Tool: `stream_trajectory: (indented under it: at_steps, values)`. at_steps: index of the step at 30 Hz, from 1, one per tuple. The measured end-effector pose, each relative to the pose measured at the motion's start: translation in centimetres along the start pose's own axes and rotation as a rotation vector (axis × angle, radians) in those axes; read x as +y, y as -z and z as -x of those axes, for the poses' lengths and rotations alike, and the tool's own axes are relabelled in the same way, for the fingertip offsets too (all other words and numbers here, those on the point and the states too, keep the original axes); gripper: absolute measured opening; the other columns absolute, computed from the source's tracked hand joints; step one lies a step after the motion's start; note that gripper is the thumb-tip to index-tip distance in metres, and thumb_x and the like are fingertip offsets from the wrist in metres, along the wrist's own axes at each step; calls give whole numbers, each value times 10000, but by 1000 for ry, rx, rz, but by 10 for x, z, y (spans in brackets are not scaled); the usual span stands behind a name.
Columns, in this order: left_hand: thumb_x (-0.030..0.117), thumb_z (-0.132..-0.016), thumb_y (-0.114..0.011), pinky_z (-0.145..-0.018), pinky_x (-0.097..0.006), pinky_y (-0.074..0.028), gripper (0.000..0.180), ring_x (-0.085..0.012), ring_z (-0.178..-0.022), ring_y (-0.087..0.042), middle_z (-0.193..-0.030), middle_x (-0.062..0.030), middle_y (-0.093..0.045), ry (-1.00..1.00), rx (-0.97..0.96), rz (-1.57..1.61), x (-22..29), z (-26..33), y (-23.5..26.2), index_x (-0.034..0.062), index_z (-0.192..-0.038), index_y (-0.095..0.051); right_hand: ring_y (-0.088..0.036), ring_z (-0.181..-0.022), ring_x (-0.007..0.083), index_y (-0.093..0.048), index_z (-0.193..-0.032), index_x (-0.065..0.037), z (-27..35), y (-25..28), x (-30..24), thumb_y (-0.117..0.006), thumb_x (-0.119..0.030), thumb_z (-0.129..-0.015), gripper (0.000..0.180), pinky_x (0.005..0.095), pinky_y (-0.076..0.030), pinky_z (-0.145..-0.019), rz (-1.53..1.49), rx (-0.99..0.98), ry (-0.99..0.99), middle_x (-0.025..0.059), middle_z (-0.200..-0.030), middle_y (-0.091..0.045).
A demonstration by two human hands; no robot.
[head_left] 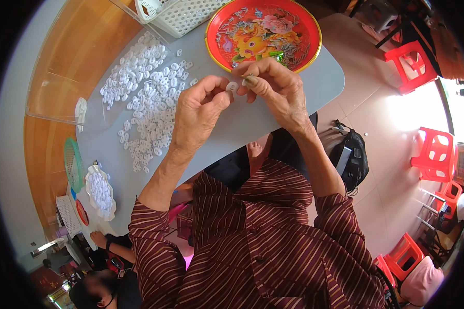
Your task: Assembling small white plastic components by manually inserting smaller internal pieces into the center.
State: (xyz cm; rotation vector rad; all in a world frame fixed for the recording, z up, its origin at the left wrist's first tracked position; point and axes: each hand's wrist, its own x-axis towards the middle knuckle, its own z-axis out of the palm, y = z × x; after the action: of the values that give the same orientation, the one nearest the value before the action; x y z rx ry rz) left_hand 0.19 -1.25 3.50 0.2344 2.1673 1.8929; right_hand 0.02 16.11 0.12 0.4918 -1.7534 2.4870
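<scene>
At the frame's upper centre, the left hand (198, 110) and right hand (276, 87) pinched one small white plastic ring (232, 86) between them, each grip clamped on it above the smooth grey desk (252, 121). Too many to count, matching rings (147, 92) lay scattered left. One round red patterned tray (263, 32) sat above.

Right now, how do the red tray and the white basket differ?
The red tray is round, shallow and solid, with a gold rim and a colourful flower picture; the white basket has straight sides pierced with holes. The tray lies fully in view, holding small metal bits; the basket is cut off by the top edge, its contents unseen. Both sit on the grey table, beyond the hands.
</scene>
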Motion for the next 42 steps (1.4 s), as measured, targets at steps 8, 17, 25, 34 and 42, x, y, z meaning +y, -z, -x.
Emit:
stream_trajectory:
  at_steps: [8, 17, 25, 34, 42]
  values:
    - [81, -842, -563, -655, -236, -461, 172, -82, -699, -537, -800, -35, -615, -219, 62, -242, 1, 0, -5, -30, -973, -576, -591, -718, 93, -562, -911, -14, 1, 2, 0, -592, -116, -903, 107, 236, -498, -648, 32, -49, -4, 101, -965, -636]
    - [141, -889, -580, -707, -260, -442, 175, -122, -756, -545, -779, -42, -579, 143, -22, 438, 1, -8, 3, -21, -952, -597, -579, -651, 76, -622, -932, 10, 4, 2, 1, -616, -76, -879, 102, 215, -488, -594, 49, 65, 6, 19, -763, -622]
    - [163, -901, -564, -684, -284, -432, 175, -142, -735, -524, -737, -26, -527, 196, -50, 568, 3, -10, 2, -6, -942, -582, -569, -647, 63, -639, -1012, 11, 3, -4, -3, -608, -34, -870, 152, 209, -490, -614, 77, 39, -60, 18, -779, -628]
    - [184, -908, -543, -709, -272, -414, 190, -129, -731, -493, -746, -19, -513, 135, -79, 361, 8, -11, 5, 1, -946, -577, -569, -661, 72, -557, -1016, 8, 3, -2, -2, -613, -14, -865, 162, 210, -485, -622, 41, 12, -82, 27, -841, -617]
    - [192, -906, -553, -689, -230, -409, 196, -85, -717, -495, -738, -9, -533, 121, -84, 216, 11, -14, 6, 1, -929, -590, -587, -671, 76, -554, -1022, 6, 3, -1, -1, -615, -22, -865, 171, 209, -494, -627, 27, 11, -92, 36, -841, -625]
